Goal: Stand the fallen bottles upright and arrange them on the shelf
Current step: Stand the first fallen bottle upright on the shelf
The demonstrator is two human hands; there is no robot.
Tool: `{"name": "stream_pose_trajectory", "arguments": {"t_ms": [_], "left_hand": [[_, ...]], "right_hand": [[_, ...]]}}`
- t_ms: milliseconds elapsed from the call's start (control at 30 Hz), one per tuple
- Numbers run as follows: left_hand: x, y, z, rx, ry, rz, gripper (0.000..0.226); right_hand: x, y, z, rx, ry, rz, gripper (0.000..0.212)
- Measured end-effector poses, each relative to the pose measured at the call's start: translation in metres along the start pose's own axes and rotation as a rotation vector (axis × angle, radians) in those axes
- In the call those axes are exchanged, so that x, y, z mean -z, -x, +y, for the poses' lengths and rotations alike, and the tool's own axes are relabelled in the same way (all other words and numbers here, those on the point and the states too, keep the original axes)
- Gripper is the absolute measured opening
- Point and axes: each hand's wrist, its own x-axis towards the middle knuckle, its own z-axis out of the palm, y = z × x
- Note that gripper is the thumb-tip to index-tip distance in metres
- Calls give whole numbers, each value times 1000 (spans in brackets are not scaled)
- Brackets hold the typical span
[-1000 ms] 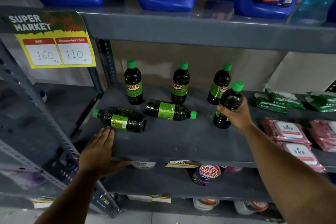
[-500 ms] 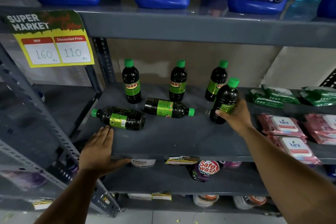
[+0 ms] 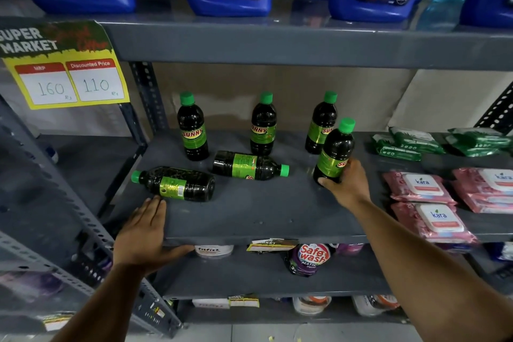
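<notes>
Left hand: our left hand [image 3: 144, 233] lies flat on the front edge of the shelf [image 3: 263, 216], near its left corner; its fingers [image 3: 155, 205] are stretched out together, palm down, holding nothing.

Near fallen bottle: the near fallen bottle [image 3: 177, 183] lies on its side just beyond those fingertips, close to touching though we cannot tell if it does. Its long axis runs roughly along the front edge, slightly skewed, with the green cap toward the shelf's left edge and the base toward the middle.

Far fallen bottle: the far fallen bottle [image 3: 249, 165] lies further back, mid-shelf, also on its side. Its axis runs left to right, but it points the other way: cap toward the right, base toward the left.

Back row: three upright bottles [image 3: 262, 128] stand spaced along the back edge.

Held bottle: the held bottle [image 3: 334, 153] stands upright with a slight tilt toward the right, just in front of the rightmost back bottle; we cannot tell if its base is fully down on the shelf.

Right hand: our right hand [image 3: 347, 183] is clamped round the held bottle's lower body, thumb in front.

Judgement: the left hand is the nearer one for the near fallen bottle. We would lift its cap end up from the left.

Wipes: packs of wipes [image 3: 422, 189] fill the shelf's right end.
</notes>
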Motion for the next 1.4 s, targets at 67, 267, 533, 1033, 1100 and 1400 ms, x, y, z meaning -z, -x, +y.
{"name": "stream_pose_trajectory", "arguments": {"t_ms": [67,267,533,1033,1100,1400], "left_hand": [[0,-1,1,1,-10,0,129],[0,-1,1,6,-31,11,128],[-1,-1,0,8,-44,14,128],[-1,-1,0,2,-39,30,127],[-2,-1,0,0,-36,30,128],[-3,-1,-1,-2,-18,29,128]], "right_hand": [[-4,-2,6,6,4,8,80],[-5,7,3,-50,-3,-50,69],[-9,12,-6,-58,99,53,77],[-22,9,-5,-74,-67,132,67],[-24,8,-9,-66,73,218,65],[-31,1,-3,-111,204,267,77]]}}
